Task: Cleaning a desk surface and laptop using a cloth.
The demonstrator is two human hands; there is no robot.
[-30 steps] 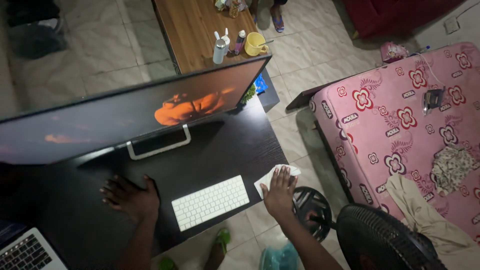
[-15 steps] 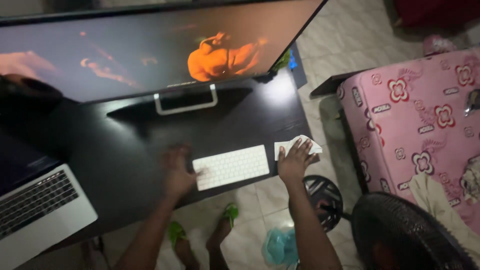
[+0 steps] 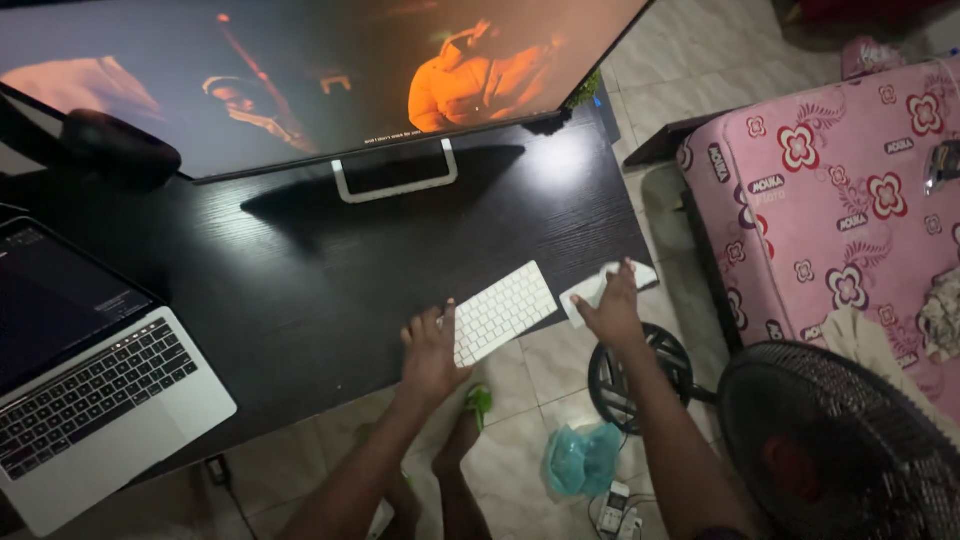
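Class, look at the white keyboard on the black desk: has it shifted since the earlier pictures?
Yes. The white keyboard has slid right toward the desk corner and the white cloth, pushed by the left hand.

Single head-worn view, looking steeply down from above black desk [image 3: 330, 270]; desk's near edge, both forearms, tiled floor [image 3: 520, 360] in frame; moderately close, slightly tilted.
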